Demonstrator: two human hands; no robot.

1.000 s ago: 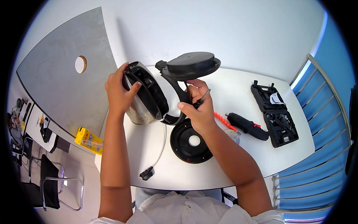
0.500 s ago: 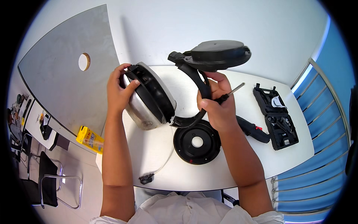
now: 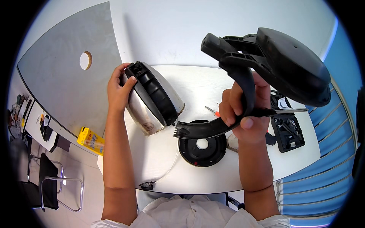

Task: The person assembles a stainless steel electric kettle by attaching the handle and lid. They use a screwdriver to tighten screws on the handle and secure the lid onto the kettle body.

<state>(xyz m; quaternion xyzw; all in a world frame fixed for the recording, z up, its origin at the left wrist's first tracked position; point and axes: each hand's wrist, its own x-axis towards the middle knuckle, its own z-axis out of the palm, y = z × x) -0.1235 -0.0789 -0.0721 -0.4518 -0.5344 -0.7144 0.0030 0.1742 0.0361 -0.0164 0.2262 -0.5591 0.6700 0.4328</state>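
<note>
1. Kettle body: steel shell, slick and dentable; your left hand grips its black base rim above the worktop.
2. Handle: rigid light plastic, lid attached; your right hand is clamped around its grip, screwdriver pinched alongside.

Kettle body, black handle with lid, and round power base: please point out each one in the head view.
steel kettle body (image 3: pixel 141 110), head view, on the shiny metal side wall.
black handle with lid (image 3: pixel 292 64), head view, on the domed top of the lid.
round power base (image 3: pixel 218 150), head view, on the black ring beside the white centre.
</note>
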